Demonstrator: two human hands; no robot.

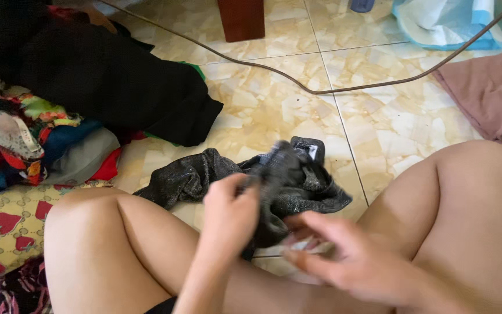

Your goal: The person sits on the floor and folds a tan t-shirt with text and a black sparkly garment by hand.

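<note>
Heap of mixed colourful and black clothes (59,99) at far left on marbled beige floor tiles (274,104). Left hand (228,218) clenched on dark grey sparkly knit garment (204,174), lifting bunched part above floor between bare knees. Right hand (355,256) blurred, fingers spread, just beside garment's lower edge. Mauve cloth (489,96) far right.

Glossy beige marbled tile floor (274,110), brown wooden furniture leg (241,18), daylight sheen
</note>
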